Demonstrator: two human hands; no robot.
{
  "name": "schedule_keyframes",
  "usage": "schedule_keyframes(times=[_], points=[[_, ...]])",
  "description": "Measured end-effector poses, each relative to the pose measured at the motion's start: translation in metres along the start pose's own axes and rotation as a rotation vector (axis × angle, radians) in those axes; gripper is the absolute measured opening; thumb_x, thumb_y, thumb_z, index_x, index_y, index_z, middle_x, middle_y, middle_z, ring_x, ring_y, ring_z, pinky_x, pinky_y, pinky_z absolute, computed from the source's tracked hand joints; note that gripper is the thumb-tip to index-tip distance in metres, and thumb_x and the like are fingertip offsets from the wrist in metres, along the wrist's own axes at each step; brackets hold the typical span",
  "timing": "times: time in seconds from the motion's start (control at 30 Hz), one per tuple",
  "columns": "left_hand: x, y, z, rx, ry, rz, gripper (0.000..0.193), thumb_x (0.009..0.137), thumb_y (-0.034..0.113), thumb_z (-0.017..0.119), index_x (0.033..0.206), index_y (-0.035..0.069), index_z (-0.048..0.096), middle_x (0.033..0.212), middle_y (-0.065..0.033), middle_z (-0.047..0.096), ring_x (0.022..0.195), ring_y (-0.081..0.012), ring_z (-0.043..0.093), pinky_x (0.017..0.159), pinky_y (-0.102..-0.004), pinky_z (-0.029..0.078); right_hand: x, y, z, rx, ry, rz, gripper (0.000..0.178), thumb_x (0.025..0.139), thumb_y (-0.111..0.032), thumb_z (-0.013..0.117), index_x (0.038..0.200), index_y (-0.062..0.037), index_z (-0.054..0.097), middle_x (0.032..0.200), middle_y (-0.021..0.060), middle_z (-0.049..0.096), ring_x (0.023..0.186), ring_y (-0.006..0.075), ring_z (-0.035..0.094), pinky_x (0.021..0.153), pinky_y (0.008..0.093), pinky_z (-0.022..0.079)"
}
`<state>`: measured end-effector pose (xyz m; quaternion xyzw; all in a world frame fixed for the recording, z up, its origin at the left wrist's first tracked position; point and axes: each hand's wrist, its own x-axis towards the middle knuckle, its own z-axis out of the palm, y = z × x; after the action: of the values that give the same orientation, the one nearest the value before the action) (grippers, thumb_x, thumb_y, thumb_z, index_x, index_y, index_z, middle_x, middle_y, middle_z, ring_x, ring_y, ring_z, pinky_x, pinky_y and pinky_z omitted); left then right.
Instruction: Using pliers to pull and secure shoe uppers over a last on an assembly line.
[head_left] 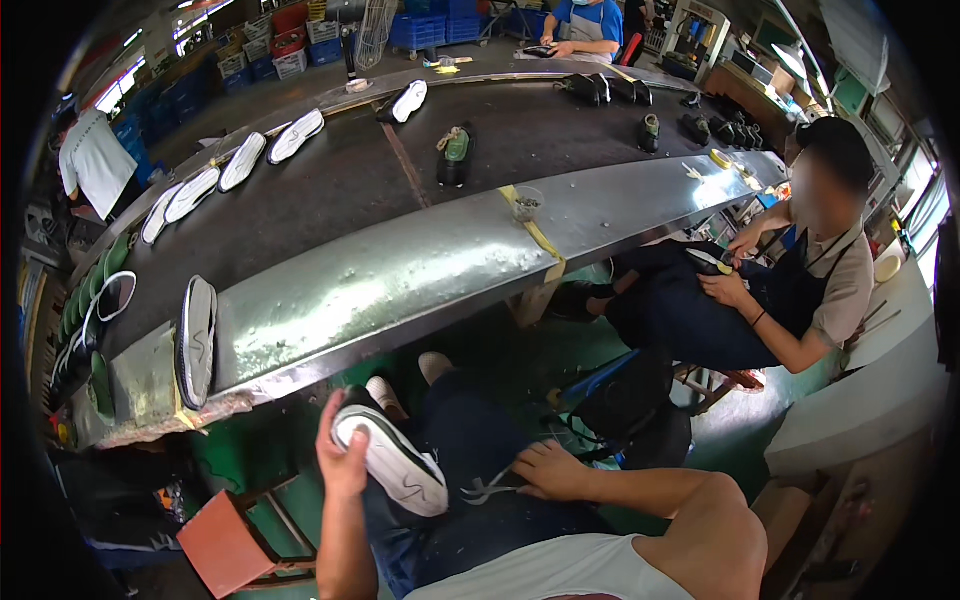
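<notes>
At lower centre, our right forearm [640, 488] stretches nearly level from the right, the right grip [550, 470] curled round a forked metal tool [487, 491]. Leftward, our left forearm [345, 535] stands upright, the left grip [344, 452] clamped on a shoe [400, 470], thumb on its smooth white sole. Beyond, the desk's [380, 270] dented, shiny metal edge bows across the frame; at upper left, 4 elongated, white-soled shoes [242, 163] lie sole-up.

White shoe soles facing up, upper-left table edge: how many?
5: leftmost sole, second sole beside it, third sole, fourth sole, fifth sole, each farther right; none looks hidden.
</notes>
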<state>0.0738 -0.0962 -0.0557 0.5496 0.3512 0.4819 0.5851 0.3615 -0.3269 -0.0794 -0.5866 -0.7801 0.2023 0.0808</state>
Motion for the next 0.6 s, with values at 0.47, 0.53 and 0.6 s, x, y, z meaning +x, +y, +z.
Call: schedule_keyframes(times=[0.47, 0.53, 0.6], points=[[-0.037, -0.021, -0.008, 0.041, -0.265, -0.135, 0.065, 0.096, 0.017, 0.068, 0.151, 0.008, 0.036, 0.135, -0.0071, 0.052, 0.127, -0.0181, 0.047, 0.11, -0.0344, 0.037, 0.015, 0.011, -0.005, -0.033, -0.328, -0.022, 0.066, 0.067, -0.03, 0.086, 0.125, -0.0099, 0.06, 0.114, 0.0128, 0.059, 0.111, 0.0321, 0.058, 0.093, 0.0456, 0.048], [-0.047, -0.017, -0.015, -0.037, -0.279, -0.123, 0.058, 0.102, 0.022, 0.06, 0.152, 0.011, 0.035, 0.136, -0.0082, 0.053, 0.126, -0.0171, 0.049, 0.11, -0.0334, 0.036, 0.016, 0.017, -0.017, 0.187, -0.371, -0.011, 0.05, 0.073, -0.022, 0.081, 0.117, -0.0056, 0.063, 0.098, 0.0097, 0.062, 0.093, 0.0246, 0.063, 0.084, 0.039, 0.052], [-0.054, -0.018, -0.017, -0.031, -0.274, -0.109, 0.055, 0.104, 0.023, 0.057, 0.153, 0.012, 0.034, 0.136, -0.0081, 0.054, 0.125, -0.0166, 0.049, 0.11, -0.0332, 0.036, 0.004, 0.042, -0.013, 0.554, -0.495, 0.2, 0.041, 0.077, -0.019, 0.076, 0.113, -0.0036, 0.063, 0.092, 0.0077, 0.062, 0.086, 0.02, 0.063, 0.079, 0.0358, 0.052]])
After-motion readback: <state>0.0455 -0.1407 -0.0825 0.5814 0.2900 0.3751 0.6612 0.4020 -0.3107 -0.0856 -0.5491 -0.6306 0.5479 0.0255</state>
